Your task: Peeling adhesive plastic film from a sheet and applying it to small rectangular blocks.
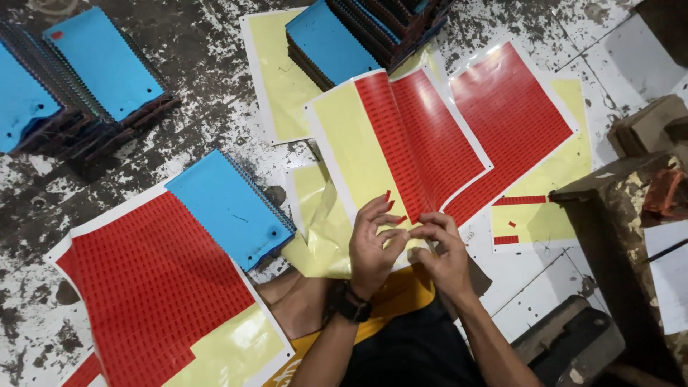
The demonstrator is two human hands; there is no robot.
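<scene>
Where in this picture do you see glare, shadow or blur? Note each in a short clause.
Head view: glare on the glossy yellow backing of the bottom-left sticker sheet; deep shadow over the wooden block at right; left hand and right hand slightly soft, while the blue notebook looks sharp.

Both hands met at the near edge of a sticker sheet, half red, half bare yellow backing. The left hand, a watch on its wrist, had small red stickers clinging to its fingertips; the right hand pinched beside it. A blue notebook lay on another red sheet at the floor's near left, notebook stacks beyond.
</scene>
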